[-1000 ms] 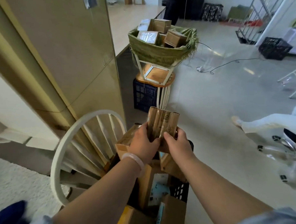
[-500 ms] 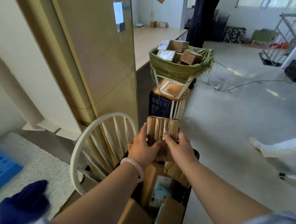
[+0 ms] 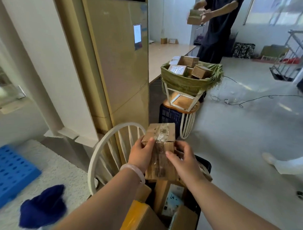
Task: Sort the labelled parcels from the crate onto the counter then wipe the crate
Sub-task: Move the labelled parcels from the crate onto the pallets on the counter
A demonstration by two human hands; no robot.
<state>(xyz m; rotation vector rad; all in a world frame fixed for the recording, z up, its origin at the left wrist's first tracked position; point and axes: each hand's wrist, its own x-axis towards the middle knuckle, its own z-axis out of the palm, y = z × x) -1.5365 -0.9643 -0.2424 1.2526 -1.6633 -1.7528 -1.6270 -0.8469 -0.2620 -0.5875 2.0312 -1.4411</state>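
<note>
I hold a taped brown cardboard parcel (image 3: 161, 142) upright above the black crate (image 3: 204, 163). My left hand (image 3: 141, 154) grips its left side with the thumb across the front. On its right edge my right hand (image 3: 185, 162) grips it, fingers curled behind. Several more cardboard parcels (image 3: 142, 218) fill the crate below my forearms, one with a white label. The light wooden counter (image 3: 164, 54) runs away behind the tall cabinet.
A white chair back (image 3: 104, 151) stands left of the crate, a tall beige cabinet (image 3: 121, 64) behind it. Ahead, a green basket of boxes (image 3: 189, 80) sits on stacked stools. A person in black (image 3: 218, 23) holds a box by the counter. Cables (image 3: 250, 101) lie on the floor.
The view has tilted up, bringing the person in black into sight. The parcel has turned in my hands, its flat taped face now toward me, and sits slightly lower over the crate.
</note>
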